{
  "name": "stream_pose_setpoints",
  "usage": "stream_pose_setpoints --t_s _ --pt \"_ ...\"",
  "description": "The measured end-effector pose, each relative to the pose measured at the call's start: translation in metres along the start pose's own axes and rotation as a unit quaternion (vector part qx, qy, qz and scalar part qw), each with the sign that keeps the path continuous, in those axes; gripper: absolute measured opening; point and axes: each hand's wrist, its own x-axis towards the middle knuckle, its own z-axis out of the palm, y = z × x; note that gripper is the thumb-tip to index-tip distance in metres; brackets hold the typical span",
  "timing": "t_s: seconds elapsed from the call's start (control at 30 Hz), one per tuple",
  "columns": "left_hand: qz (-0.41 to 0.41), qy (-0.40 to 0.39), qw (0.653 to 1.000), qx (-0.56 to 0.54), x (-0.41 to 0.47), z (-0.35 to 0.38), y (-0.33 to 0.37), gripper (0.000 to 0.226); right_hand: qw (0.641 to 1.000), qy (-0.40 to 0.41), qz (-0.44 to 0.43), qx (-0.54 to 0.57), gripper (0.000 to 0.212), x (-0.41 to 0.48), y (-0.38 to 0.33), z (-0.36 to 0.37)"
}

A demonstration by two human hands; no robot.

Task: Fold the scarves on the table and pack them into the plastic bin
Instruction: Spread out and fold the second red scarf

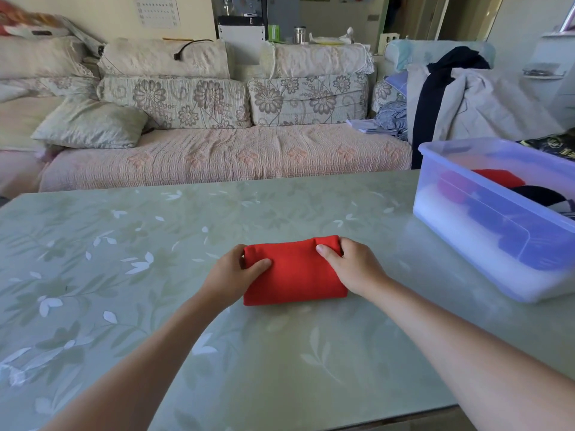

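Both hands, left [231, 275] and right [351, 264], pinch the ends of the folded red scarf [294, 273], which looks soft, light and floppy, so holding both ends seems best.

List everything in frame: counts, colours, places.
scarf: one, red, folded, on the table between both hands
plastic bin: one, clear, on the table, far right
packed fabrics: at least two, red and black, inside the plastic bin
table: one, pale green, leaf pattern, foreground
sofa: one, pink seat, floral cushions, behind the table
pillow: one, pale green, sofa's left
clothes pile: one, grey and navy, right of the sofa
left hand: one, grips the scarf's left end
right hand: one, grips the scarf's right end
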Motion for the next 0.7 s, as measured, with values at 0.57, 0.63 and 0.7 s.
stream_pose_setpoints --t_s 0.57,0.63,0.7 --pt "0.264 -0.035 0.905 0.332 0.017 0.047 0.016 0.073 0.921 0.148 -0.14 -0.333 0.011 0.036 -0.021 0.036" --pt "0.252 -0.053 0.907 0.334 0.02 0.05 0.01 0.076 0.918 0.111 -0.229 -0.304 0.028 0.032 -0.017 0.042" --pt "0.243 -0.072 0.903 0.347 0.023 0.051 0.007 0.077 0.933 0.014 -0.238 -0.27 0.065 0.024 -0.017 0.043"
